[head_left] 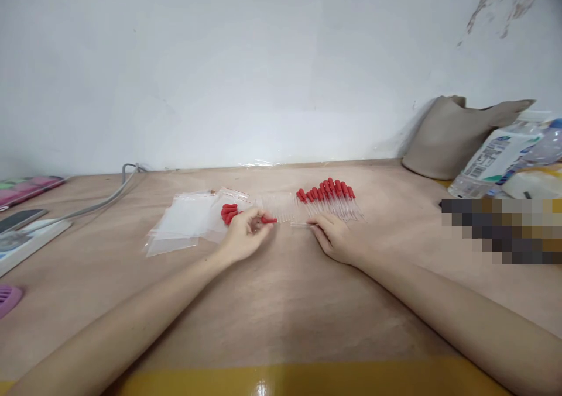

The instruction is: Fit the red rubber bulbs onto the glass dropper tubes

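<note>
Well in from the counter's (281, 314) front edge, the left hand (246, 233) pinches a bulb (270, 220), the right hand (337, 239) a tube (299, 225): seemingly a fitting step, calling for aligned ends.

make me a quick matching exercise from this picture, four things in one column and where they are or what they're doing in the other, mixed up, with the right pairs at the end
Things:
1. left hand
2. clear plastic bags
3. right hand
4. red-topped tubes

Places and states:
A. holding a thin clear tube
B. grouped side by side, just beyond the other hand from the one in C
C. holding a small red piece
D. overlapping, mostly to the left of the hand in C

Right pairs: 1-C, 2-D, 3-A, 4-B
</note>
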Action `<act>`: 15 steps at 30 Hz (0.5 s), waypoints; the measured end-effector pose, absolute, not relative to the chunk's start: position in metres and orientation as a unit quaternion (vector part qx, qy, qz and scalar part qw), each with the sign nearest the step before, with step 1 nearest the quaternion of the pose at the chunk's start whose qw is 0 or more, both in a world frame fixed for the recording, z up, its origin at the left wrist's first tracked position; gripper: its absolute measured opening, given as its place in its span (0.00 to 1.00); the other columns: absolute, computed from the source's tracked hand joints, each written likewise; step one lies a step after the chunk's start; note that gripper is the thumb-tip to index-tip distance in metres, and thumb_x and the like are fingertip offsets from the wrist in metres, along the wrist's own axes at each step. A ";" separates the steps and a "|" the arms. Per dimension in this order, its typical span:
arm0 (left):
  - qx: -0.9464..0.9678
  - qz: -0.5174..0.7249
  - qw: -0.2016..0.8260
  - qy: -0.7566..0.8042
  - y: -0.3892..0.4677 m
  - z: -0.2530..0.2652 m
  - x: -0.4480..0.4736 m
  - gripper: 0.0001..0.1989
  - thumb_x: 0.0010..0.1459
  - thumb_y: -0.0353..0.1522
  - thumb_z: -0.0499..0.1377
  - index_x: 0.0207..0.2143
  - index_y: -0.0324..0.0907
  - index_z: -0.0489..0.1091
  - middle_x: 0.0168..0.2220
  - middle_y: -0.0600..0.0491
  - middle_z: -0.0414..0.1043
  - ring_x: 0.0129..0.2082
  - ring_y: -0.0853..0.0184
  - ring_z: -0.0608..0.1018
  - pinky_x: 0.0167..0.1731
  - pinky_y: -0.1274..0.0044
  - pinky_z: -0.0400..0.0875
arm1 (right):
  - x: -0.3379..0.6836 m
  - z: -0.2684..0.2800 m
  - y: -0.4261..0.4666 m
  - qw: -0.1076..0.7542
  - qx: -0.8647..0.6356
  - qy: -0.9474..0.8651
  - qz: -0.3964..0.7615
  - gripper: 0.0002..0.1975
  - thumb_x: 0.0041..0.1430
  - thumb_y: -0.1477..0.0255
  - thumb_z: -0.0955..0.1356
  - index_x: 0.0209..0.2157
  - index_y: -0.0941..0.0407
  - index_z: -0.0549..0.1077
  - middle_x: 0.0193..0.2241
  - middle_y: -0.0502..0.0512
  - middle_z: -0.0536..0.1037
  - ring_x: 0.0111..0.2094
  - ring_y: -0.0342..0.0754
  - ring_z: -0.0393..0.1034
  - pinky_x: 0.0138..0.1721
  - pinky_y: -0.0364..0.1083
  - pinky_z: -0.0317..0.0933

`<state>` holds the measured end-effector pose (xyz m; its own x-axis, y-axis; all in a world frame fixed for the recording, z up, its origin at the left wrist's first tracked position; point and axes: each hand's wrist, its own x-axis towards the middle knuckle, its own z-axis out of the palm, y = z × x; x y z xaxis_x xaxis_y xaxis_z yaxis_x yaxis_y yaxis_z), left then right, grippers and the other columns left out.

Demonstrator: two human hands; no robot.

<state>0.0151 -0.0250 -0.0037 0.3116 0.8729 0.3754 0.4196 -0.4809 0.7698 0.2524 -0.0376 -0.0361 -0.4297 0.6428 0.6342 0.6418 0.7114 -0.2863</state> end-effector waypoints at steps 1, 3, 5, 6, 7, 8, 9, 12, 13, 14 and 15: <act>0.751 0.397 0.300 0.434 -0.029 -0.008 0.017 0.09 0.51 0.35 0.58 0.33 0.39 0.65 0.32 0.50 0.72 0.31 0.67 0.75 0.32 0.76 0.69 | 0.252 -0.037 -0.038 0.374 -0.384 -0.844 -0.005 0.11 0.61 0.74 0.56 0.40 0.57 0.67 0.34 0.56 0.72 0.37 0.48 0.65 0.39 0.47 0.60; 0.742 0.371 0.325 0.454 -0.035 -0.013 0.019 0.10 0.50 0.36 0.58 0.30 0.39 0.63 0.29 0.52 0.72 0.27 0.69 0.74 0.28 0.77 0.68 | 0.250 -0.038 -0.039 0.371 -0.385 -0.845 -0.021 0.12 0.61 0.74 0.57 0.41 0.56 0.68 0.34 0.56 0.73 0.36 0.48 0.66 0.39 0.48 0.60; 0.742 0.355 0.333 0.461 -0.036 -0.014 0.021 0.10 0.51 0.37 0.58 0.31 0.39 0.62 0.27 0.54 0.71 0.25 0.70 0.74 0.26 0.78 0.67 | 0.247 -0.040 -0.040 0.368 -0.382 -0.847 -0.040 0.13 0.61 0.74 0.57 0.44 0.56 0.68 0.33 0.56 0.74 0.35 0.47 0.66 0.39 0.48 0.59; 0.743 0.357 0.335 0.456 -0.036 -0.013 0.021 0.10 0.52 0.36 0.58 0.32 0.40 0.61 0.28 0.54 0.71 0.26 0.70 0.74 0.26 0.78 0.68 | 0.245 -0.041 -0.040 0.370 -0.378 -0.847 -0.048 0.14 0.61 0.74 0.57 0.45 0.56 0.68 0.33 0.56 0.74 0.34 0.47 0.66 0.39 0.48 0.59; 0.744 0.363 0.336 0.448 -0.037 -0.012 0.022 0.10 0.52 0.36 0.58 0.33 0.40 0.61 0.29 0.54 0.70 0.27 0.70 0.74 0.28 0.78 0.68 | 0.243 -0.042 -0.041 0.374 -0.372 -0.848 -0.052 0.14 0.61 0.74 0.57 0.46 0.56 0.68 0.34 0.56 0.74 0.34 0.47 0.66 0.39 0.48 0.59; 0.745 0.371 0.337 0.440 -0.037 -0.011 0.022 0.11 0.51 0.35 0.58 0.35 0.40 0.61 0.31 0.53 0.70 0.28 0.70 0.74 0.29 0.77 0.69 | 0.242 -0.043 -0.041 0.378 -0.367 -0.849 -0.051 0.14 0.61 0.74 0.58 0.46 0.56 0.68 0.34 0.56 0.74 0.35 0.46 0.66 0.39 0.47 0.59; 0.747 0.374 0.338 0.434 -0.037 -0.010 0.023 0.12 0.51 0.35 0.58 0.36 0.40 0.61 0.33 0.52 0.69 0.29 0.70 0.74 0.30 0.77 0.69 | 0.240 -0.043 -0.041 0.382 -0.362 -0.849 -0.047 0.15 0.61 0.74 0.58 0.46 0.56 0.68 0.35 0.56 0.74 0.35 0.46 0.66 0.39 0.47 0.60; 0.755 0.367 0.337 0.427 -0.038 -0.008 0.023 0.13 0.53 0.35 0.57 0.40 0.39 0.61 0.37 0.50 0.69 0.32 0.68 0.76 0.33 0.76 0.70 | 0.238 -0.043 -0.043 0.386 -0.356 -0.850 -0.031 0.15 0.60 0.74 0.58 0.46 0.56 0.68 0.36 0.56 0.74 0.36 0.46 0.67 0.39 0.46 0.60; 0.758 0.360 0.336 0.428 -0.038 -0.009 0.023 0.13 0.53 0.35 0.57 0.41 0.39 0.62 0.37 0.49 0.69 0.33 0.67 0.76 0.33 0.75 0.70 | 0.237 -0.042 -0.043 0.385 -0.356 -0.851 -0.027 0.15 0.60 0.74 0.58 0.46 0.55 0.68 0.36 0.56 0.74 0.37 0.46 0.67 0.39 0.46 0.61; 0.760 0.354 0.337 0.428 -0.039 -0.009 0.023 0.13 0.54 0.35 0.56 0.41 0.39 0.62 0.37 0.49 0.70 0.34 0.66 0.76 0.34 0.75 0.70 | 0.237 -0.041 -0.043 0.385 -0.355 -0.852 -0.025 0.15 0.60 0.74 0.58 0.46 0.55 0.68 0.36 0.56 0.74 0.37 0.46 0.67 0.39 0.46 0.61; 0.761 0.351 0.339 0.428 -0.039 -0.010 0.023 0.14 0.54 0.36 0.55 0.42 0.39 0.63 0.37 0.48 0.71 0.34 0.66 0.77 0.34 0.74 0.71 | 0.237 -0.040 -0.044 0.385 -0.353 -0.853 -0.023 0.15 0.61 0.74 0.58 0.46 0.54 0.69 0.36 0.56 0.74 0.37 0.46 0.67 0.39 0.46 0.61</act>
<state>0.0225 -0.0386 -0.0099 0.3879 0.8888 0.2439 0.4138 -0.4044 0.8156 0.2370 -0.0438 -0.0404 -0.4552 0.5838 0.6723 0.6194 0.7500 -0.2319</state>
